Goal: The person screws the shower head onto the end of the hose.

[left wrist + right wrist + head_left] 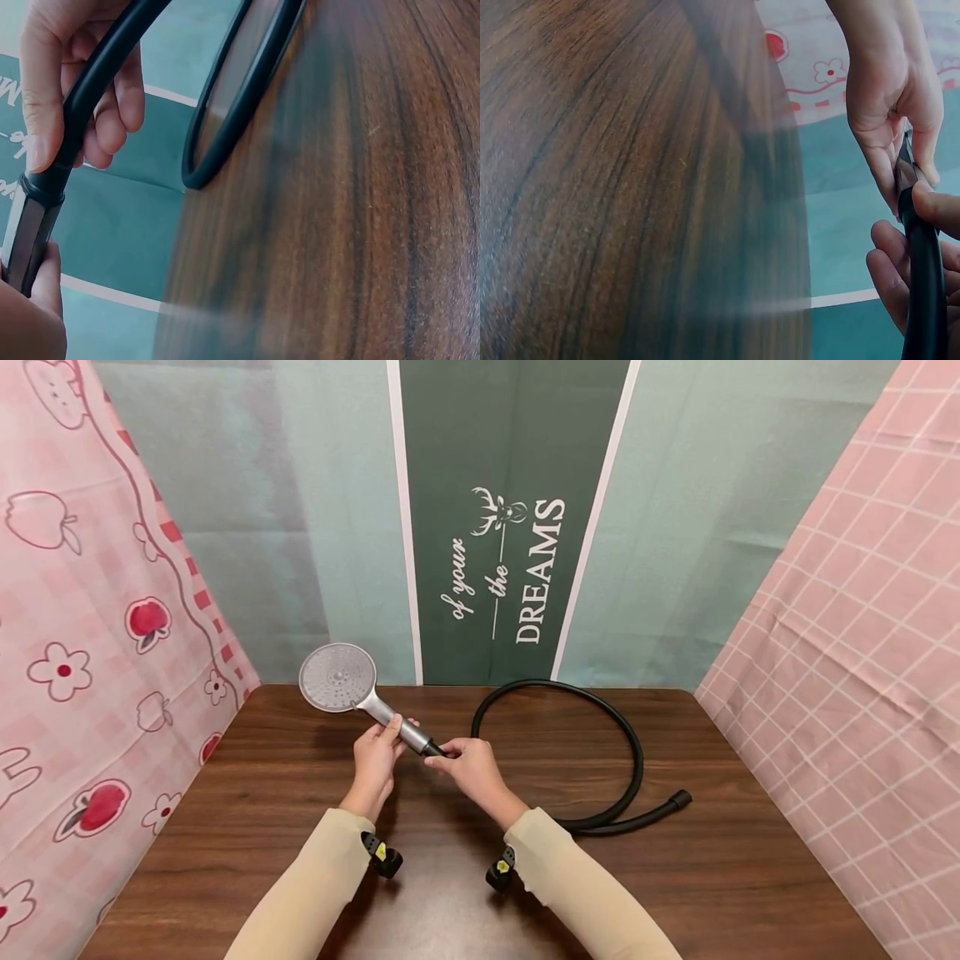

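Observation:
A silver shower head (338, 678) with a round grey spray face is raised above the table, tilted to the upper left. My left hand (375, 763) grips its handle (415, 737). At the handle's lower end, my right hand (471, 770) pinches the black hose (105, 69) at its end fitting (46, 183), thumb on one side and fingers on the other. The fitting meets the handle end; how far it is screwed on I cannot tell. In the right wrist view the hose runs down past the right fingers (891, 251).
The rest of the hose (636, 752) loops over the right half of the brown wooden table (450, 893), its free connector (680, 799) lying at the right. Cloth hangs round the table: a green lettered backdrop (517, 460) and pink sides (847, 635).

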The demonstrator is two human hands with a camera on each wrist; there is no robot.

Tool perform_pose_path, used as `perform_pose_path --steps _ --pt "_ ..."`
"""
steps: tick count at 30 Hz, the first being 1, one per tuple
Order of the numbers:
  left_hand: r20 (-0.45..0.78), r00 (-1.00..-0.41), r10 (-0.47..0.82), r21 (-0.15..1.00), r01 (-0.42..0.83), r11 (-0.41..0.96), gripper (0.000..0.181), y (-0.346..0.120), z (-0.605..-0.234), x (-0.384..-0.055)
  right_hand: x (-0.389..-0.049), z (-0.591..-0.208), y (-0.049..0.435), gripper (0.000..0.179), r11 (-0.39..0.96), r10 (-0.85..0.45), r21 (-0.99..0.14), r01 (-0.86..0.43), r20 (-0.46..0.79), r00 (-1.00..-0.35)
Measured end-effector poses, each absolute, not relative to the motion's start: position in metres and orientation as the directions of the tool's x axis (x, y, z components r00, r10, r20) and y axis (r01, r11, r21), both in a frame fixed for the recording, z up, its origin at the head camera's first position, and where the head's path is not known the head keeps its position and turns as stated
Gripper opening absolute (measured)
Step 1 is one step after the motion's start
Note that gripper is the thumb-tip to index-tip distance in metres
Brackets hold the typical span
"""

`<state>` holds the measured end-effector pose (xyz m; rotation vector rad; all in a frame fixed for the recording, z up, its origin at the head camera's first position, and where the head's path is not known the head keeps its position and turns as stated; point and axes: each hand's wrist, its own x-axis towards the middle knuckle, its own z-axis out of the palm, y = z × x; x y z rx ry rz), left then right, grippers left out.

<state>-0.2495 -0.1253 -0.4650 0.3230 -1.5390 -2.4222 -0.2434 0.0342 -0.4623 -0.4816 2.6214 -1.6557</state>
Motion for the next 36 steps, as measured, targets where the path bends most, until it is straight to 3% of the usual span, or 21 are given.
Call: perform_pose_path --steps 10,36 --pt "-0.122 -0.943 -0.31 0.9 0.026 -0.435 0.043 -0.126 -0.475 -0.257 -0.249 -0.47 0.034 0.024 0.408 -0.265 -0.874 -0.264 0.163 -0.95" --pt "-0.247 -0.938 -0.241 0.872 -0.107 -0.478 0.043 -0.125 -0.501 -0.265 -0.255 -0.487 0.034 0.02 0.486 -0.259 -0.851 -0.2 0.079 -0.963"
